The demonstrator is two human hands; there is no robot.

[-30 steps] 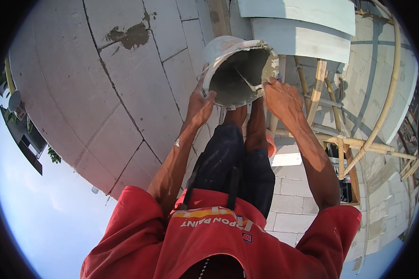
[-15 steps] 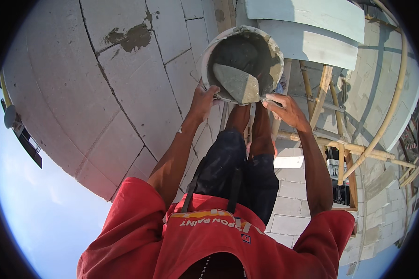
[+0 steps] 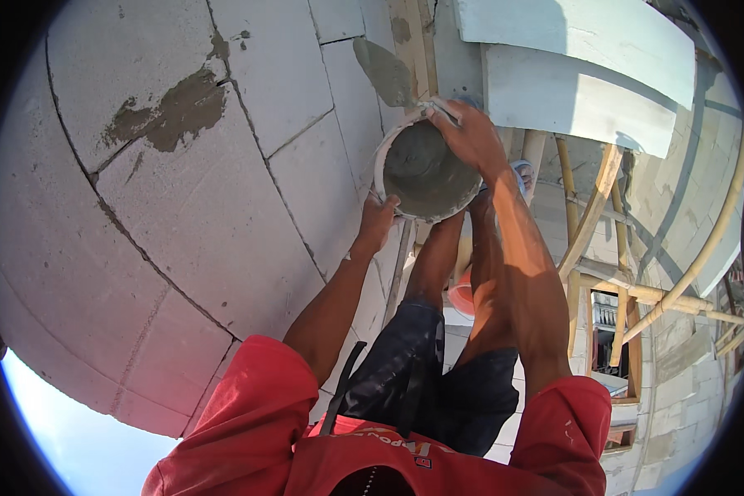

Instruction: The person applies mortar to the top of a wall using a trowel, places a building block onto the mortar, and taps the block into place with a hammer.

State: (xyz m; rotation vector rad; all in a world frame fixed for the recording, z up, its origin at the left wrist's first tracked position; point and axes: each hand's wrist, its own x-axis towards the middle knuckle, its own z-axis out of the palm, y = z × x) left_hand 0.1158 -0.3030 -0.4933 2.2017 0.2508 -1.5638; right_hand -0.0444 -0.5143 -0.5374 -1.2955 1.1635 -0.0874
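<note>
A round bucket point(image 3: 380, 178) with a mortar-crusted rim is in front of my legs, its mouth facing up at me. Wet grey mortar point(image 3: 422, 165) coats its inside. My left hand point(image 3: 378, 223) is closed on the near left part of the rim, with the thumb over the edge. Past the far rim, my right hand point(image 3: 471, 140) is wrapped round the handle of a trowel, most of which the fingers hide. The trowel's grey, mortar-smeared blade point(image 3: 384, 73) sticks out to the far left, close to the block wall.
A wall of pale blocks point(image 3: 223, 215) rises at my left, with a dark mortar patch point(image 3: 174, 112) on it. Pale blue boards point(image 3: 579, 83) stand at the far right. Bamboo and timber scaffolding point(image 3: 591, 211) crosses the right side. Below, an orange container point(image 3: 461, 295) shows between my legs.
My right hand has moved from the bucket's right side to its far rim. The trowel blade has come out of the bucket, over the far edge. My left hand still holds the rim.
</note>
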